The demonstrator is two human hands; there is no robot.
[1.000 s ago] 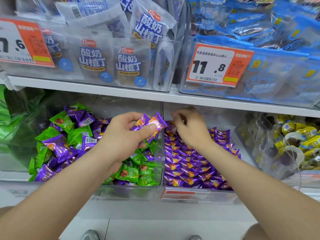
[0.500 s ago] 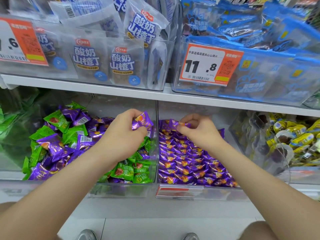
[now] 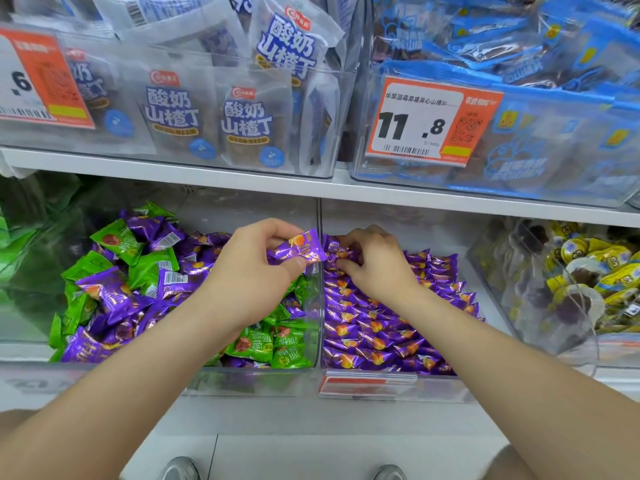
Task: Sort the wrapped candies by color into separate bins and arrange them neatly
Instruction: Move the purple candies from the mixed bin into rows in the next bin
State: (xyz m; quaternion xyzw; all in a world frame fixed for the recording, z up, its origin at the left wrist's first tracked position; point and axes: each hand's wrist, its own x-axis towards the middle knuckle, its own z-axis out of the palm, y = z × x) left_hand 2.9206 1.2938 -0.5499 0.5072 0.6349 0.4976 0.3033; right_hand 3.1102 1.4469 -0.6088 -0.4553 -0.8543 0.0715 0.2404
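At a shop shelf, I sort wrapped sweets between two clear bins on the lower tier. My left hand (image 3: 249, 275) pinches a purple candy (image 3: 300, 249) between thumb and fingertips, holding it up at the wall that divides the mixed bin (image 3: 242, 379) from the purple bin (image 3: 398, 389), so that it can go straight across to its own colour. My right hand (image 3: 375, 265) is curled down over the back row of the purple bin, its fingertips (image 3: 341, 264) closed on a sweet at the top of the stack; I judge that it is setting that piece into line with the rest, though whether it grips or only presses I cannot tell for sure.

The purple bin already lies in tidy overlapping rows (image 3: 381, 337), orange marks facing up. The mixed bin is a loose heap where green candies (image 3: 117, 242) and purple strays (image 3: 104, 289) lie jumbled together, so much of the sorting remains to be done.

Above, on the upper shelf (image 3: 173, 164), bagged snacks stand behind an orange price tag (image 3: 433, 121). To the right, a bin of yellow-wrapped sweets (image 3: 588, 268) sits apart from the work.
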